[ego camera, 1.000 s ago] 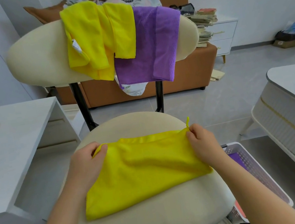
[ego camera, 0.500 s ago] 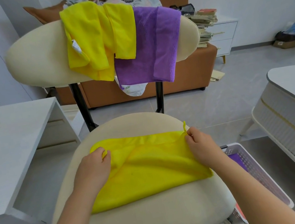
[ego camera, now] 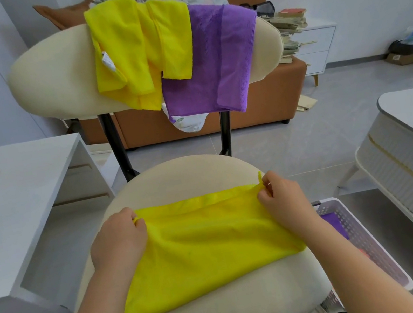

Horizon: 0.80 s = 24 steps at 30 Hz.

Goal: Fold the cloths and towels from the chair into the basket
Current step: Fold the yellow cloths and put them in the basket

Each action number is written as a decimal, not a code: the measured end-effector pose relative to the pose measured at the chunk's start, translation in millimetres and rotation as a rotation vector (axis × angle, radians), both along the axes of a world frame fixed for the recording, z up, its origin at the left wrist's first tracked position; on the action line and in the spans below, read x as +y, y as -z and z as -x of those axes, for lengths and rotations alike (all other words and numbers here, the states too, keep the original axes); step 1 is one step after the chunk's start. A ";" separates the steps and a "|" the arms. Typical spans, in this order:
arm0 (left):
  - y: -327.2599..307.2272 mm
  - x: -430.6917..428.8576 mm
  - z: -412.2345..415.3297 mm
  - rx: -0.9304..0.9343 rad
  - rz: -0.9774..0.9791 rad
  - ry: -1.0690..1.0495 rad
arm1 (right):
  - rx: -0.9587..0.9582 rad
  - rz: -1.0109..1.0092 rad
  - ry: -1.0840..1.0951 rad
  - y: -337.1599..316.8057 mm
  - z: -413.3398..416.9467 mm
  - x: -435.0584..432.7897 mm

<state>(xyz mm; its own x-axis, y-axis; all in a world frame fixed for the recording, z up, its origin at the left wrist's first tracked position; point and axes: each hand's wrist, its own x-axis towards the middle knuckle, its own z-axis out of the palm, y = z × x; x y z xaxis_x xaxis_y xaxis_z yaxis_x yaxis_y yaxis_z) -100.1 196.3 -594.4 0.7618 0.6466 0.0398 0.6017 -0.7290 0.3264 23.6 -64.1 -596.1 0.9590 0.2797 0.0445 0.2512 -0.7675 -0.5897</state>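
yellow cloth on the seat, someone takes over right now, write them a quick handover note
Left hand: pinches the far left corner of the yellow cloth.
Right hand: pinches its far right corner.
The cloth lies spread flat on the chair seat, its fold not finished.
Draped yellow cloths and a purple towel hang over the backrest, unfolded.
Basket sits on the floor right of the chair, with a purple cloth already inside.
Left to do: finish this fold, put the cloth in the basket, then fold the backrest pieces.
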 end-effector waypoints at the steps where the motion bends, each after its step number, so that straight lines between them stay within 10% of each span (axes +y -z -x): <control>1: 2.3 2.4 -0.7 0.008 0.020 0.014 | 0.007 0.002 -0.034 1.1 0.1 1.8; 24: 11.6 16.6 -15.0 -0.084 0.160 0.224 | -0.039 0.212 -0.031 21.0 -27.1 12.2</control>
